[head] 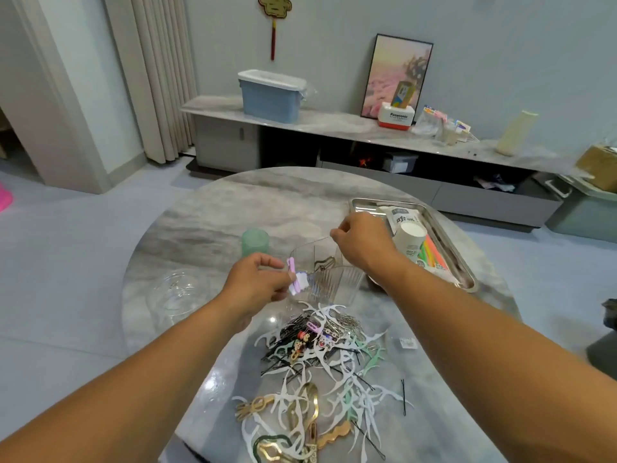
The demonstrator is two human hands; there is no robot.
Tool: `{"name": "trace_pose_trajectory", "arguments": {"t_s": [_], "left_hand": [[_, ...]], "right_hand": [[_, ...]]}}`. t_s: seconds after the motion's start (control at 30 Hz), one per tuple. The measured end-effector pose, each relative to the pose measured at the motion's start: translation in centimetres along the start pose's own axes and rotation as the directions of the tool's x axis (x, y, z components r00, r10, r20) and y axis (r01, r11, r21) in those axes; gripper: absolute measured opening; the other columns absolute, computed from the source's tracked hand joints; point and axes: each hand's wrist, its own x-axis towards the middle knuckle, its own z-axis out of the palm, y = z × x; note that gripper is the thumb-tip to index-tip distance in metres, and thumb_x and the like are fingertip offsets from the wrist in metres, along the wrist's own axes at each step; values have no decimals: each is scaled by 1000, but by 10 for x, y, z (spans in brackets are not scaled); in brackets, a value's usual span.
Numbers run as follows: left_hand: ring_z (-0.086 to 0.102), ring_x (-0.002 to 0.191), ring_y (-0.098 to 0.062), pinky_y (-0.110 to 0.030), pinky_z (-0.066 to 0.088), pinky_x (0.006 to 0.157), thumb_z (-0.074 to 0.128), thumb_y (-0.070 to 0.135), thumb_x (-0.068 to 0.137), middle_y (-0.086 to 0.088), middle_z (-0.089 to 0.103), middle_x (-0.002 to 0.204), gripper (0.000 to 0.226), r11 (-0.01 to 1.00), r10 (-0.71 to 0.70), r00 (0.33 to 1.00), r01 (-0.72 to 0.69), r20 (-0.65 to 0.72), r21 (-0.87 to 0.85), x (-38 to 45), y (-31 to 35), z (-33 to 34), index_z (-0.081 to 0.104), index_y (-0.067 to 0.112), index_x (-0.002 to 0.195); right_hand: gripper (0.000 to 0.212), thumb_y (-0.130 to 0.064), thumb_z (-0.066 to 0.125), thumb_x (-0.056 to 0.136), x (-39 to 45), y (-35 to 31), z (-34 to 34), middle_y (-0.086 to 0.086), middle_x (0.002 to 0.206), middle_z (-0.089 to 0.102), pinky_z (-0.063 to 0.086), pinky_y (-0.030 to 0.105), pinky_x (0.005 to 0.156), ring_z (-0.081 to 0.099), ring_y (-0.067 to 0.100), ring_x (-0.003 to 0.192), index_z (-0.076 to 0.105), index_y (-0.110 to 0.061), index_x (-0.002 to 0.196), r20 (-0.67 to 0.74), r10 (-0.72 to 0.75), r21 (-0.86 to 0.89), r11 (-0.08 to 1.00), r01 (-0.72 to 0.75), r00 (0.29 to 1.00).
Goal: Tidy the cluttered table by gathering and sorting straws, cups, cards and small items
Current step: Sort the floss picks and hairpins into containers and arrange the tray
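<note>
My left hand pinches a pink-and-white hair clip at the left rim of a clear ribbed plastic cup in the middle of the round marble table. My right hand hovers over the cup's far rim with fingers curled; whether it holds anything is unclear. A gold hair clip lies inside the cup. In front of the cup sprawls a heap of white and green floss picks, bobby pins, paper clips and hair clips. A green cup stands behind my left hand.
A steel tray at the right holds paper cups, a packet and neon straws. A clear glass lid or bowl sits at the left. A lone bobby pin lies right of the heap. Behind is a low cabinet.
</note>
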Motion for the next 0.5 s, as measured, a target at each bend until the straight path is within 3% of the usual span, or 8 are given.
{"name": "trace_pose_trajectory", "arguments": {"t_s": [0.2, 0.27, 0.4, 0.5], "left_hand": [[62, 56, -19, -35, 58, 67, 76, -2, 82, -16, 70, 83, 24, 988, 153, 982, -153, -114, 7, 28, 36, 45, 59, 13, 89], [65, 63, -21, -39, 60, 74, 77, 5, 86, -13, 70, 84, 21, 983, 176, 983, -172, -60, 65, 34, 38, 58, 60, 15, 94], [70, 72, -19, -41, 63, 79, 60, 11, 99, -8, 70, 90, 15, 959, 159, 986, -165, 43, 231, 37, 31, 64, 67, 13, 113], [67, 70, -20, -33, 60, 67, 54, 6, 99, -6, 69, 92, 19, 914, 213, 976, -218, 53, 342, 30, 22, 47, 65, 21, 96]], "right_hand": [[16, -20, 61, 91, -13, 24, -14, 0, 82, 69, 49, 31, 67, 63, 22, 79, 76, -15, 88, 5, 9, -32, 999, -8, 1000], [16, -18, 61, 91, -22, 29, -16, 2, 82, 70, 46, 29, 65, 63, 20, 77, 76, -13, 89, 39, 2, -50, 999, 0, 999], [9, -19, 67, 93, -41, 34, -17, -2, 89, 71, 59, 37, 74, 66, 16, 81, 75, -16, 95, 136, -48, -9, 999, 50, 990], [12, -17, 74, 90, -58, 31, -13, -7, 87, 67, 58, 33, 72, 66, 14, 78, 68, -22, 98, 251, -184, 105, 981, 163, 950]]}}
